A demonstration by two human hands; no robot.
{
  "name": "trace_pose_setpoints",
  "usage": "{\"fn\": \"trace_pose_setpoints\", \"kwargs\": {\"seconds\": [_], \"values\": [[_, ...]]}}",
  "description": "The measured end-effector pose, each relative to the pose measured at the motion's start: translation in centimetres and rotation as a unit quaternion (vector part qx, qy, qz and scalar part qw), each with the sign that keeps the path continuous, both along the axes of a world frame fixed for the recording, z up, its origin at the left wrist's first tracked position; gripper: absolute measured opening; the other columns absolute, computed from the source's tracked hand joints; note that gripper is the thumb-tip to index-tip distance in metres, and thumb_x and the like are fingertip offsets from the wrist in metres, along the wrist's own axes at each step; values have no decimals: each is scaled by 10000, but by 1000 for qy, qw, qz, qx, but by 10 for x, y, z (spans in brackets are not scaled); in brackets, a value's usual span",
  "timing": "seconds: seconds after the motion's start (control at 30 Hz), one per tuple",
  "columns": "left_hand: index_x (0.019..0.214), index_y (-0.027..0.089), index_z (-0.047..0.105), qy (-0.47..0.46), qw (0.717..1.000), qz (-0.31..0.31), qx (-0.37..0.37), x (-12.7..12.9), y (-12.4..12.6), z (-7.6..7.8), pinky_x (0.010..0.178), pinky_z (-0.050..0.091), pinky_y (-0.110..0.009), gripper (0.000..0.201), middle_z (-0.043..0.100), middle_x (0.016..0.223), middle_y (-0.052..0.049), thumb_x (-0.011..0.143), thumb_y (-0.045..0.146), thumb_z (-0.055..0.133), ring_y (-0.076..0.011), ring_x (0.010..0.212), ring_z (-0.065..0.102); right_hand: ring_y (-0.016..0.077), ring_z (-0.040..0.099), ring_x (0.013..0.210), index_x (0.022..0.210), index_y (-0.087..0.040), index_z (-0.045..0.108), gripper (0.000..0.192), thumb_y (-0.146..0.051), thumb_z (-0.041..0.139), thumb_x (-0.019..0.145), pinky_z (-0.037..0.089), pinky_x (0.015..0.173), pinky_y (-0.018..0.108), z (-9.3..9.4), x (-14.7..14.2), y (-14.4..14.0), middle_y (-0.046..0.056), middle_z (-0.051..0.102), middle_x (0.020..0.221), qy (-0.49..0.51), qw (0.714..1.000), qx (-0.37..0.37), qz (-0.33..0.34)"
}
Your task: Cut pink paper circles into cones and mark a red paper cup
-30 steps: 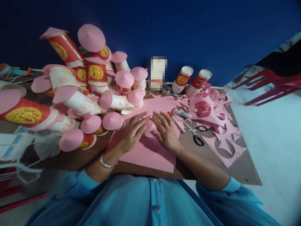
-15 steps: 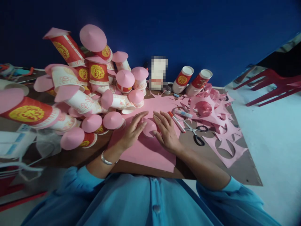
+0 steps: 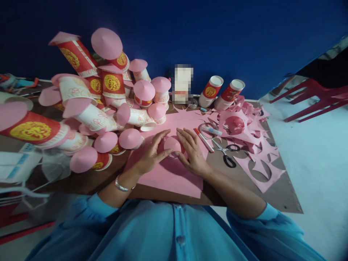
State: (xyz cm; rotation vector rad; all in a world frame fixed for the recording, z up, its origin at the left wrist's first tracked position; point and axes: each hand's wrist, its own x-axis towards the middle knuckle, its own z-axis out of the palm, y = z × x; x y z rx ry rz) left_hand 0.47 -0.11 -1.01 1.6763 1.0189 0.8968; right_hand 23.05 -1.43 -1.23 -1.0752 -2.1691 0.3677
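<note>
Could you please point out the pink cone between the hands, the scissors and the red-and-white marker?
Pink cone (image 3: 172,144): head view, on its sloping upper surface.
Scissors (image 3: 224,149): head view, near where the blades cross.
Red-and-white marker (image 3: 204,141): head view, on the middle of its barrel.

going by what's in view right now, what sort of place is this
Probably a small craft workspace, though little of the wider room shows. Its table holds many paper cups topped with pink cones, black-handled scissors, and pink paper scraps with round holes.
</note>
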Motion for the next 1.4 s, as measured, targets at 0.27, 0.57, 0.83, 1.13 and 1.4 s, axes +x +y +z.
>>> {"fn": "trace_pose_setpoints", "kwargs": {"seconds": [0.27, 0.57, 0.83, 1.13, 1.4], "values": [[1586, 298, 452, -12, 1000, 6, -17, 0, -1, 0, 1276, 423, -489, 724, 460, 1692, -128, 950, 482, 747, -313, 1566, 447, 360, 383, 1576, 1715, -291, 217, 700, -410, 514, 1092, 392, 1247, 681, -2, 2, 2, 155, 464, 1676, 38, 999, -1, 12], [1593, 304, 437, -14, 1000, 11, 12, -1, -4, -4, 1268, 438, -536, 768, 471, 1675, -145, 931, 506, 770, -331, 1551, 468, 322, 455, 1530, 1656, -321, 365, 549, -417, 450, 1122, 402, 1250, 637, 0, 7, 5, 129, 536, 1615, 101, 995, -4, -6], [1634, 252, 314, 122, 986, 29, 113, 2, -13, 0, 1239, 464, -558, 986, 479, 1668, -204, 836, 372, 881, -357, 1545, 487, 284, 617, 1325, 1456, -270, 569, 390, -423, 439, 1121, 566, 1086, 522, -19, 16, 24, 145, 639, 1419, 214, 971, -62, -89], [1230, 198, 625, 185, 961, 97, 183, 19, -15, 3, 907, 647, -466, 471, 787, 1202, -134, 835, 308, 857, -316, 1099, 774, 284, 704, 1193, 1409, -262, 577, 351, -364, 504, 1081, 620, 1003, 515, -29, 15, 25, 140, 710, 1307, 204, 968, -124, -75], [1248, 180, 619, 220, 953, 132, 162, -1, -44, 14, 963, 647, -464, 532, 779, 1200, -152, 823, 381, 868, -331, 1140, 763, 258, 741, 1087, 1365, -262, 607, 340, -248, 550, 1030, 651, 930, 473, -29, 15, 26, 113, 740, 1194, 172, 979, -99, -49]]}}
